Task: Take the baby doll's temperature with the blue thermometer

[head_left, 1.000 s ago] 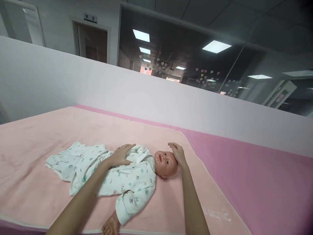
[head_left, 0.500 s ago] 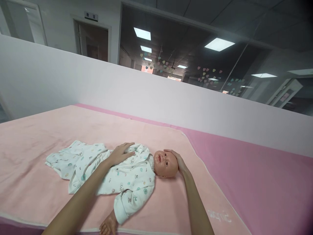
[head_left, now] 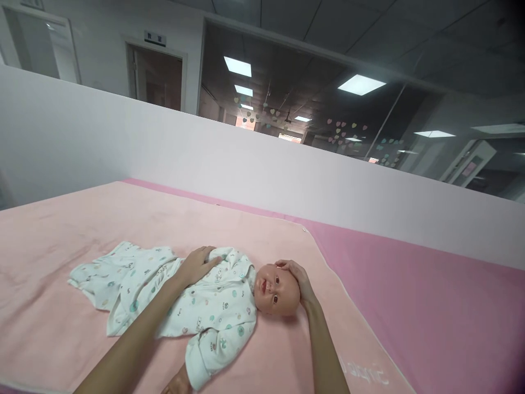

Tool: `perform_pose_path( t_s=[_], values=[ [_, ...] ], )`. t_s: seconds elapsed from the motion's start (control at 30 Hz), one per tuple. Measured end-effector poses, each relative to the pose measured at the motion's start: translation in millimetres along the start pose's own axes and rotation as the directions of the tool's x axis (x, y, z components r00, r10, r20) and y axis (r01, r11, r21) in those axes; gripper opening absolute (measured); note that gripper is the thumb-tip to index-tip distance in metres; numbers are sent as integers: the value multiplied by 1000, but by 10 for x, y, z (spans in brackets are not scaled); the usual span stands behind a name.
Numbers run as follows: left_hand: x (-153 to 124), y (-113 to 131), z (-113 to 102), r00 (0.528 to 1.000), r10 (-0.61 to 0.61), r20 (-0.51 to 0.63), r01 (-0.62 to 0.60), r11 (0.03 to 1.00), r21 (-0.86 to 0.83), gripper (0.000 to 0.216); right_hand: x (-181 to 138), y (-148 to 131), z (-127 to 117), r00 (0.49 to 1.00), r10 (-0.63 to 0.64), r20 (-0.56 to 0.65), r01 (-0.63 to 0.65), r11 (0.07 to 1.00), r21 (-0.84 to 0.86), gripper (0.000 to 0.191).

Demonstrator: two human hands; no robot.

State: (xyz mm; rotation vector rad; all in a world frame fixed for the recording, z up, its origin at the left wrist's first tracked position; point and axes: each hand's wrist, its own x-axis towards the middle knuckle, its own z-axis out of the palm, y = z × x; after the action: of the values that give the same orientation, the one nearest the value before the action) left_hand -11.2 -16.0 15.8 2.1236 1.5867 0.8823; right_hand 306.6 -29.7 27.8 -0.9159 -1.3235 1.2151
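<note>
A baby doll (head_left: 276, 291) lies on its back across the bed, its head to the right and its face turned towards me. It wears a white printed baby outfit (head_left: 221, 306), whose legs spread out to the left. My left hand (head_left: 197, 266) rests on the doll's belly and chest with its fingers stretched out. Around the crown of the head curves my right hand (head_left: 301, 282), cupping it from the far right side; its thumb is hidden. One doll hand (head_left: 179, 382) sticks out of the near sleeve at the bottom edge.
Under the doll is a light pink blanket (head_left: 123, 213), slightly creased at the left. Beyond its right edge shows a darker pink mat (head_left: 410, 284). A low white partition (head_left: 246, 169) runs behind the bed, with a dark window (head_left: 311, 93) and a doorway (head_left: 158, 79) past it.
The doll's head has turned a little more towards me, and my right fingers are more curved around its crown. My left hand stays on the belly. The whole view has shifted slightly.
</note>
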Motion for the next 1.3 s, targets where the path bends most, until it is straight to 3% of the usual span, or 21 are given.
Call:
perform_pose_path(
  t_s=[0.1,0.27,0.47,0.6,0.77,1.17,1.23,1.3],
  values=[
    [8,-8,9,1000,7,-11,-7,1000,16,53,-18,-6,-14,1000,1,14,0,999,-39,18],
    [7,0,0,1000,0,-11,1,998,68,49,-19,11,-43,999,4,-33,-5,1000,-26,48],
    [2,-10,-7,1000,-24,0,24,998,60,51,-15,-22,-19,991,118,63,-112,989,-92,34],
    [5,-15,-5,1000,-18,-1,18,997,69,48,-11,23,-25,995,93,22,-93,996,1,38],
    [-1,-6,-3,1000,-20,18,18,995,96,49,-1,87,-64,997,72,21,-72,997,-25,36],
    [30,-92,12,986,-169,-7,167,969,181,60,52,189,-23,953,165,-256,-136,983,125,43],
    [21,-46,-6,986,-137,-93,152,970,189,57,66,176,-10,938,146,-314,-117,987,110,43],
    [-2,60,-20,979,0,-204,38,982,183,51,86,178,-15,923,114,-367,-84,992,95,41]
  ],
)
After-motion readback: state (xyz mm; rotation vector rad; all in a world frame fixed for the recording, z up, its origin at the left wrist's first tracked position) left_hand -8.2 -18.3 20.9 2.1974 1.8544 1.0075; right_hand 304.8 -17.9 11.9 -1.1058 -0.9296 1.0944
